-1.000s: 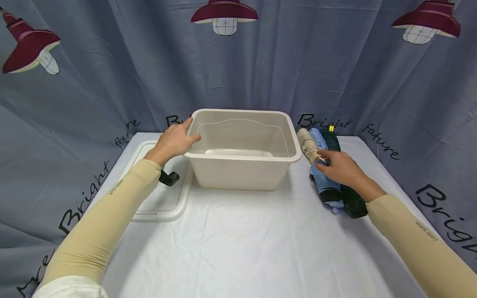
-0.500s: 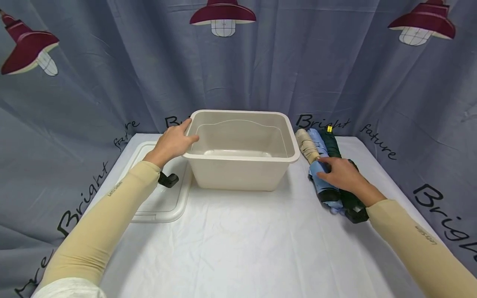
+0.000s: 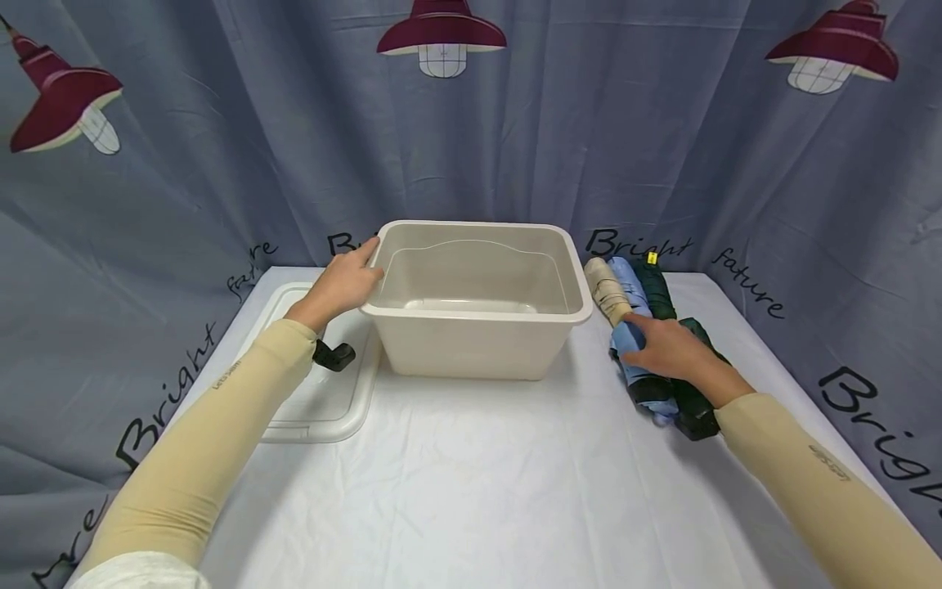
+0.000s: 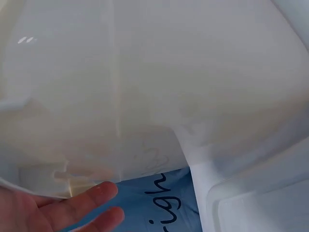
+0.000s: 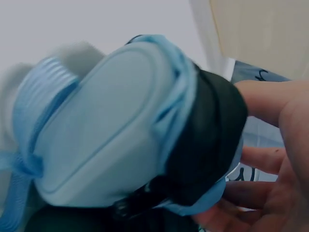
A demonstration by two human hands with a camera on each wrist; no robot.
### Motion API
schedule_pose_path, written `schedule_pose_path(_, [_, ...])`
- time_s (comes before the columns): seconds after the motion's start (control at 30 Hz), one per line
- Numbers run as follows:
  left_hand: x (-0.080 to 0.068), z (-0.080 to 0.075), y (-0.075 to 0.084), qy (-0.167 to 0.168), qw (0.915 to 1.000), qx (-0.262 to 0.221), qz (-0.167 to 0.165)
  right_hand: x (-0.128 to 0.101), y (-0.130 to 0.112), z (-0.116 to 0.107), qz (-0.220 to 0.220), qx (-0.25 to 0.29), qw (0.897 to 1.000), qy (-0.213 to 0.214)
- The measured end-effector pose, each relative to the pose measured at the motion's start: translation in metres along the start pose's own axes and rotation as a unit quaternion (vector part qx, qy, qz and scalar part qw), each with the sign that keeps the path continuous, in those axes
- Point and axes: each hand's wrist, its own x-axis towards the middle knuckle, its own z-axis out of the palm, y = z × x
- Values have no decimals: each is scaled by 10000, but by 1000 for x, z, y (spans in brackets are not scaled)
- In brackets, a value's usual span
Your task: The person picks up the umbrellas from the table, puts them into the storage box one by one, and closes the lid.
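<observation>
A cream plastic bin stands open at the table's middle back. My left hand rests against its left rim with the fingers fairly straight; the left wrist view shows those fingers beside the bin wall. Right of the bin lie three folded umbrellas side by side: beige, blue and dark green. My right hand grips the blue umbrella round its middle. In the right wrist view its pale blue handle end fills the frame, with my fingers curled round the shaft.
The bin's clear lid lies flat on the white tablecloth left of the bin, under my left forearm. A grey curtain printed with red lamps hangs close behind and at both sides of the table.
My right hand has slid from the umbrellas' tops down onto the blue one and closed round it, nudging the bundle slightly. The left hand has stayed on the bin rim.
</observation>
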Motion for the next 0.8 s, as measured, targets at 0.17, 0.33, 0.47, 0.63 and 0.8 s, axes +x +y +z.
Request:
schedule_pose_path(0.17, [1,-2,-1,-148,9997,-58,179,0,-7,-3,103,-136,9997,-156])
schedule_pose_path(0.33, [2,-6,-1,-206,9994,-4,261,1,-11,-5,175,-214,9994,-221])
schedule_pose_path(0.47, [1,-8,0,-236,9994,23,240,3,-12,-5,197,-182,9993,-247])
schedule_pose_path(0.63, [-4,-10,2,-217,9993,104,283,6,-11,-4,182,-69,9996,-220])
schedule_pose_path(0.8, [-11,-7,3,-248,9991,164,287,5,-12,-2,170,32,9995,-249])
